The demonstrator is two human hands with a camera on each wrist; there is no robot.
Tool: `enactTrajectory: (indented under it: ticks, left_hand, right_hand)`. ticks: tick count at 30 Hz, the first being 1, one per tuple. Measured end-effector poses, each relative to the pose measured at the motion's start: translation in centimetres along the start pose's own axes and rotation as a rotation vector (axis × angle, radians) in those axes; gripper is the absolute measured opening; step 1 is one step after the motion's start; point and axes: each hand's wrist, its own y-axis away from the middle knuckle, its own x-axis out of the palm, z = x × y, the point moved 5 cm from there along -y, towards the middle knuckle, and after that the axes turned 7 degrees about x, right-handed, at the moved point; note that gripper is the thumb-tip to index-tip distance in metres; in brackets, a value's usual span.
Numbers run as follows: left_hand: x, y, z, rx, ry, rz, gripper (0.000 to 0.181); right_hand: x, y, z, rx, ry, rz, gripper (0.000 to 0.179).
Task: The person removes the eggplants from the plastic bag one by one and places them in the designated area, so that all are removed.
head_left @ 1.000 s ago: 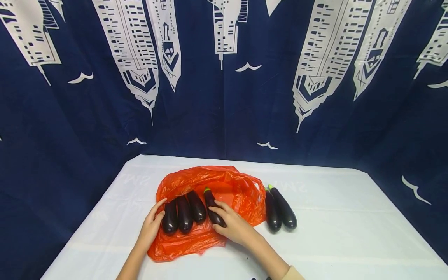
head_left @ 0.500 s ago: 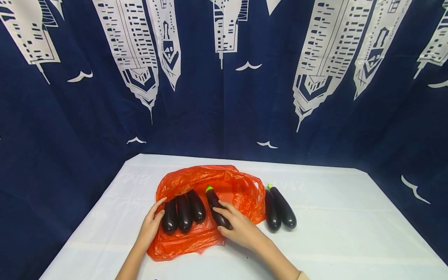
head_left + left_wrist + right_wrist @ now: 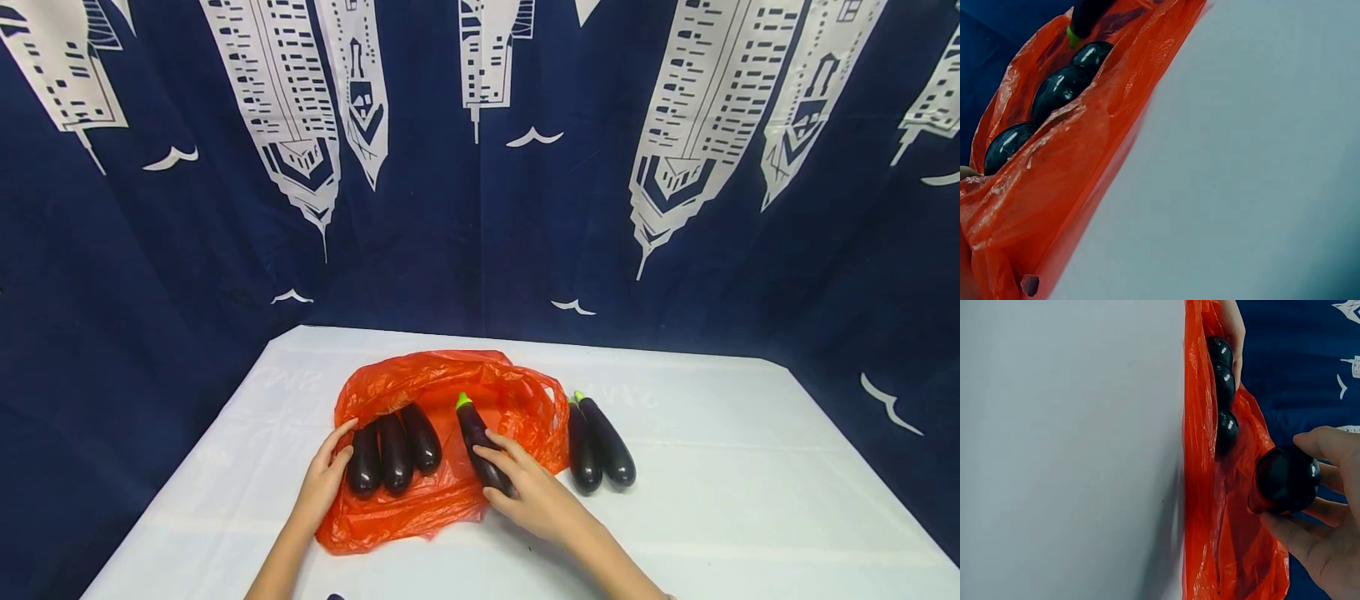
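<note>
My right hand (image 3: 536, 496) grips a dark eggplant (image 3: 474, 429) with a green stem end over the red plastic bag (image 3: 405, 525). In the right wrist view, fingers and thumb curl round the eggplant's blunt end (image 3: 1282, 481). My left hand (image 3: 324, 475) rests at the bag's left edge, its fingers fairly straight, beside the leftmost of three eggplants (image 3: 395, 454) lying side by side in the bag. Their rounded ends (image 3: 1060, 94) show above the bag's front edge in the left wrist view, where most of the left hand is hidden.
Two more eggplants (image 3: 602, 442) lie together on the white table (image 3: 735, 500), just right of the bag. A dark blue curtain (image 3: 480, 225) with white building prints hangs behind the table's back edge.
My right hand has drawn its eggplant rightward and a little up, away from the three others in the bag. The left hand stays at the bag's edge.
</note>
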Motion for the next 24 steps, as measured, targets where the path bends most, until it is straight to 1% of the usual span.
enactTrajectory:
  ticks: [5,10,13,20,24]
  left_hand:
    - [0.0,0.0,0.0,-0.003,-0.001,0.008,0.042]
    - [0.0,0.0,0.0,-0.001,0.005,0.001,0.042]
    - [0.0,-0.1,0.0,0.001,0.006,-0.001,0.041]
    - [0.0,-0.1,0.1,-0.004,0.008,-0.006,0.041]
    - [-0.1,0.0,0.1,-0.001,0.005,-0.008,0.041]
  right_hand:
    - [-0.4,0.5,-0.5,0.025,-0.014,-0.004,0.048]
    - [-0.8,1.0,-1.0,0.048,-0.018,-0.017,0.048]
    - [-1.1,1.3,-1.4,0.058,-0.009,-0.037,0.049]
    - [-2.1,2.3,-1.5,0.036,0.038,-0.111,0.048]
    - [-2.5,2.9,-1.7,0.043,0.055,-0.111,0.048]
